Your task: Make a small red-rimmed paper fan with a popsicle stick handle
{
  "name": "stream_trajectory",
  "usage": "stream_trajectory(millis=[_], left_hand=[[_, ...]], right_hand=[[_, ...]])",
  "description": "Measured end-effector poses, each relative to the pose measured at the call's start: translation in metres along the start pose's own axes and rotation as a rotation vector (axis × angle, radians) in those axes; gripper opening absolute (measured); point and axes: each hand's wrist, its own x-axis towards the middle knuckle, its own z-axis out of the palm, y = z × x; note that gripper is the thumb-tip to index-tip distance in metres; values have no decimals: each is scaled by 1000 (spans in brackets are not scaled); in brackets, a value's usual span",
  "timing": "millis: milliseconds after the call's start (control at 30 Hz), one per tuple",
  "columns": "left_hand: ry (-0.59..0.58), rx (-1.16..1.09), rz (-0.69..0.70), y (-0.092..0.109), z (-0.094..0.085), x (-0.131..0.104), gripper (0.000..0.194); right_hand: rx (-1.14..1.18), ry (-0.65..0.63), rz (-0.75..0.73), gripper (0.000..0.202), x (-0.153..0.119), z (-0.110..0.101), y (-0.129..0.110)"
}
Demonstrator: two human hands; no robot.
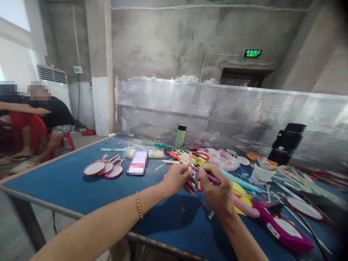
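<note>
My left hand (178, 178) is raised over the near part of the blue table and wears a gold bead bracelet (139, 204) at the wrist. Its thumb and forefinger pinch a thin pale strip (190, 158) that stands upright. Close to its right, my right hand (217, 186) is wrapped round a slim purple tool (213, 178), whose tip points toward the left hand's fingers. The exact kind of tool cannot be made out. Beyond the hands lie several wooden sticks (187, 157) and orange-handled scissors (200, 156).
Round red-rimmed pieces (94, 168) and a phone (137, 162) lie left on the blue table (67, 192). A green bottle (180, 135) stands behind. To the right are a white tub (261, 174), a magenta device (285, 226) and clutter. People sit far left.
</note>
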Motion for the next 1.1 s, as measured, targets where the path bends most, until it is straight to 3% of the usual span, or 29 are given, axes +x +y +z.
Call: stream_trajectory(millis=[667, 1100], left_hand=[[-18, 14, 12, -6, -2, 3, 21], [-6, 7, 9, -3, 0, 1, 17]], right_hand=[[4, -22, 9, 23, -1, 0, -1], [0, -3, 0, 21, 0, 2, -2]])
